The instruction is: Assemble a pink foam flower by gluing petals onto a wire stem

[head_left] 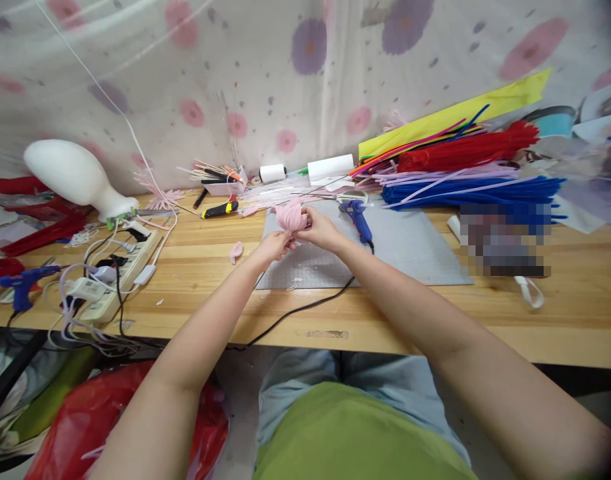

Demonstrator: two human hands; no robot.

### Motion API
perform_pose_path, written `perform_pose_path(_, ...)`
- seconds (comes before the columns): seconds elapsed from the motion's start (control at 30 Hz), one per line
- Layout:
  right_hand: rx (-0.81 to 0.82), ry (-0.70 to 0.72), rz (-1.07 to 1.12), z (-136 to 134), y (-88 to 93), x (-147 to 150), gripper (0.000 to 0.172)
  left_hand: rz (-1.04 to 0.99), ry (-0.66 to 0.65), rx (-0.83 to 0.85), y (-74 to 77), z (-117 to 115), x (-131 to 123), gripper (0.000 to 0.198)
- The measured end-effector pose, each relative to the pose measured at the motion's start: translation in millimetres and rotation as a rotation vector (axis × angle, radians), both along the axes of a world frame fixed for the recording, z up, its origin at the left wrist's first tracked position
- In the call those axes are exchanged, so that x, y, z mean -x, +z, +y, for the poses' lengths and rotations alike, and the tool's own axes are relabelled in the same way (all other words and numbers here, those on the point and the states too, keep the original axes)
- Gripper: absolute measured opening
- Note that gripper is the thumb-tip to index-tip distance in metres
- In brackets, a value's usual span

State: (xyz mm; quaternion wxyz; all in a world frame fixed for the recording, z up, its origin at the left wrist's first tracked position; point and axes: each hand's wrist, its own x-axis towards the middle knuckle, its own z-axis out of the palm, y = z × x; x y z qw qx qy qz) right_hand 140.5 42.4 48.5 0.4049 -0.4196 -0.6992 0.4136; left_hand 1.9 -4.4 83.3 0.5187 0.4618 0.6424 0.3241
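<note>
Above a grey mat (410, 253) I hold a pale pink flower (290, 217), its petals bunched into a rounded head. My left hand (276, 247) closes its fingers round the underside of the flower. From the other side my right hand (318, 230) pinches the flower's right edge. Just right of the hands, a blue glue gun (358, 221) rests on the mat beside scissors (353, 197). A loose pink petal (236, 252) lies on the wooden table left of the mat.
A power strip (128, 277) with tangled cords and a second blue glue gun (28, 285) occupy the left. A yellow-black utility knife (220, 209) lies behind. Blue pipe cleaners (465, 193) and red pipe cleaners (465, 148) are piled back right. A black cord (305, 308) crosses the front.
</note>
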Motion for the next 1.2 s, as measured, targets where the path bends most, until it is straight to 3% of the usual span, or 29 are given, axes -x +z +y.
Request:
perform_pose_path(0.2, -0.022, -0.109, -0.037, 3, -1.7, 3, 0.042, -0.034, -0.009, 0.005, -3.7, 6, 5, 0.017)
perform_pose_path(0.53, -0.05, -0.048, -0.062, 7, -5.5, 3, 0.045, -0.136, 0.076, 0.055, -9.5, 7, 7, 0.012)
perform_pose_path(0.73, -0.102, -0.055, -0.089, 10, -4.9, 0, 0.048, -0.147, 0.046, 0.001, -5.5, 4, 8, 0.014)
perform_pose_path(1.03, -0.1, -0.126, 0.059, 11, -15.0, 1, 0.049, -0.165, 0.146, 0.043, -5.9, 6, -4, 0.007)
perform_pose_path(1.2, -0.091, -0.057, 0.182, 12, -13.1, -3, 0.047, -0.332, 0.077, 0.177, -1.1, 4, -2, 0.016)
